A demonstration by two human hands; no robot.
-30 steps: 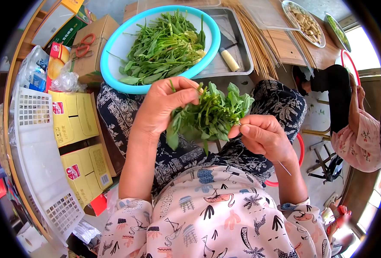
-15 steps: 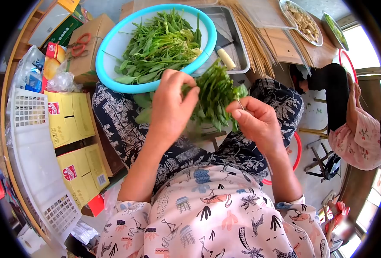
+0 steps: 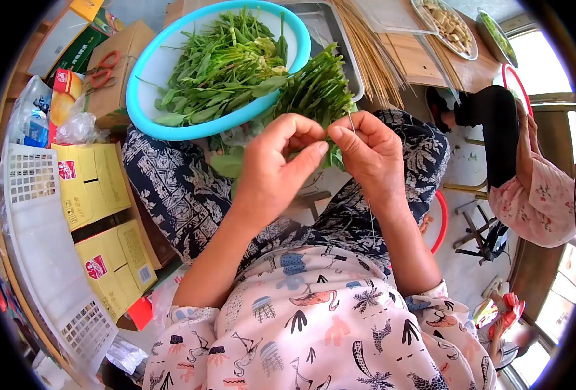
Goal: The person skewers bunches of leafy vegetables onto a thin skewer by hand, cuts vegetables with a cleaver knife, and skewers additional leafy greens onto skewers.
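bench (image 3: 424,68) is bearing sticks (image 3: 366,52); right fingers (image 3: 348,142) are pinching a skewer (image 3: 372,221), left fingers (image 3: 308,161) curling alongside, grip unclear. beyond, one bunch (image 3: 317,84) is looking threaded; more greens (image 3: 229,71) are lying loose in the basin (image 3: 133,88).

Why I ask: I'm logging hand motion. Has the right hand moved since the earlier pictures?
Yes: the right hand went upward in view, its fingertips from below the blue-rimmed basin to about level with its lower edge.

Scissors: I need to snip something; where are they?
Upper left of the head view, the scissors lie on the cardboard box, left of the blue-rimmed basin.
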